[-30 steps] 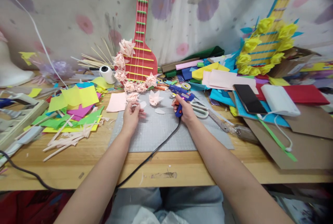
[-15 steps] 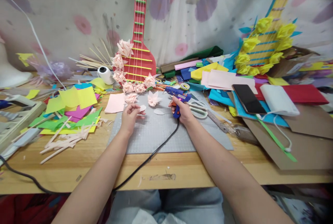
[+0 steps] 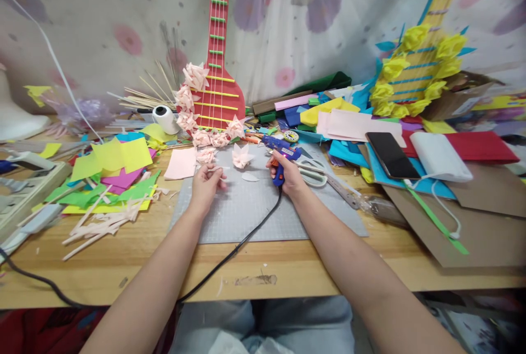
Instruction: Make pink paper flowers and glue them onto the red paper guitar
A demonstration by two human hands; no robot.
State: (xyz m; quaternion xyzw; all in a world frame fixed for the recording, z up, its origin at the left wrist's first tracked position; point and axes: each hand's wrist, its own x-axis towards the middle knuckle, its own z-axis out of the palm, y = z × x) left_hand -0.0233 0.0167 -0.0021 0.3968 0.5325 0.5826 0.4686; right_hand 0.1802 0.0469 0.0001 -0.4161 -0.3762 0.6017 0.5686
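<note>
Nearest, jeans under the edge of a wooden table; a black cord runs up over it to a blue glue gun, handle gripped in the R hand, small red light showing, front end pointing away & L, tip itself hard to make out. L hand pinches a thin pale petal b/w thumb & fingers, seen nearly edge-on, over the grey cutting mat. Gun & petal apart, so prob. at the gluing step, can't tell if glue's on yet; next move would call for bringing tip & petal edge together, light touch, skin clear of the hot end. A loose petal lies on the mat b/w the hands, pink flower just beyond; pink paper to L, scissors & ruler to R. Table's busy: pale strips & bright sheets on L, phone, power bank & cardboard on R. Farther back, a red guitar w/ pink flowers stands before a spotted curtain, yellow guitar w/ yellow flowers far R
</note>
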